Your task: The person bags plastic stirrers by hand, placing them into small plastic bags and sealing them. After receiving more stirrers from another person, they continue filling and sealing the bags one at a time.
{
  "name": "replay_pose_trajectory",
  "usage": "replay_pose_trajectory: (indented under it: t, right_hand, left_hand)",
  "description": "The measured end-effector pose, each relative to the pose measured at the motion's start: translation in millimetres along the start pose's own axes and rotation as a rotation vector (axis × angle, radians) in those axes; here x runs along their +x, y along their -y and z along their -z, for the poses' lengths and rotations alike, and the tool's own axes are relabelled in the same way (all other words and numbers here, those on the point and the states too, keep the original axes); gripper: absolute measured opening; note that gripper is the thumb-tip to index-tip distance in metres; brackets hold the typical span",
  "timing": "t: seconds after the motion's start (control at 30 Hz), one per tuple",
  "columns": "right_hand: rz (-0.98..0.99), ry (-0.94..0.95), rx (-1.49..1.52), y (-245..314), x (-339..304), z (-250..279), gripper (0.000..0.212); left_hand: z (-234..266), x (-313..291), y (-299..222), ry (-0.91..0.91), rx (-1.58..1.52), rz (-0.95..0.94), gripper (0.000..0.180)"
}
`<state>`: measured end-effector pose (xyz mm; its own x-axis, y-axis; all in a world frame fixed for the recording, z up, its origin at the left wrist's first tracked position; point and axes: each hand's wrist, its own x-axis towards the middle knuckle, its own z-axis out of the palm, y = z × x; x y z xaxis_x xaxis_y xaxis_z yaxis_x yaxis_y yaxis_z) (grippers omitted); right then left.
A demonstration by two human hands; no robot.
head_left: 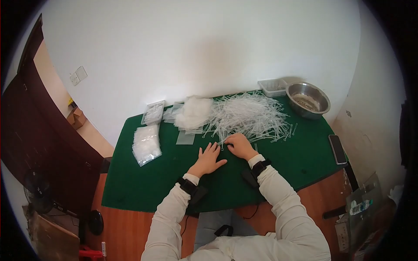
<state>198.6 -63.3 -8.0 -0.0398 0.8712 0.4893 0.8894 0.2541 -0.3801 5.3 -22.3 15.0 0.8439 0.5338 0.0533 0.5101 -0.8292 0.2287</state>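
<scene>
A large heap of thin clear plastic sticks with small looped ends lies at the far middle of the green table. My left hand rests palm down just in front of the heap, its fingers stretched out and its thumb apart. Close on its right, my right hand is bent inward at the heap's near edge, its fingers curled together. A few loose sticks lie by its fingertips. Whatever those fingers pinch is too small and too hidden to tell.
Left of the heap lie a pile of clear bags, a stack of filled clear packets and a clear tray of white pieces. At the back right are a metal bowl and a clear plastic tray. A phone lies at the right edge.
</scene>
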Motion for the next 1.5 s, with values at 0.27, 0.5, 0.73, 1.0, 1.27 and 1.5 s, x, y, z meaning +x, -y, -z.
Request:
replay_pose_trajectory:
  t: [0.27,0.5,0.73,1.0,1.27,1.5]
  right_hand:
    - [-0.076,-0.175,-0.057,9,3,0,0.012]
    - [-0.021,-0.278,-0.165,5,-2,0,0.007]
    - [-0.080,-0.260,-0.151,12,0,10,0.004]
    - [0.169,-0.026,0.416,52,4,13,0.005]
    - [0.036,-0.009,0.676,61,6,18,0.007]
    - [-0.029,-0.026,0.901,55,2,9,0.008]
  left_hand:
    - [-8,3,18,-0.283,-0.251,-0.142,0.043]
    - [-7,4,28,-0.472,-0.659,-0.035,0.023]
    - [-12,5,42,-0.574,-1.009,0.066,0.017]
    - [10,-5,38,-0.249,-1.473,0.239,0.022]
    - [22,-15,27,0.233,-1.470,0.195,0.026]
    - [23,-16,27,0.326,-1.527,0.204,0.027]
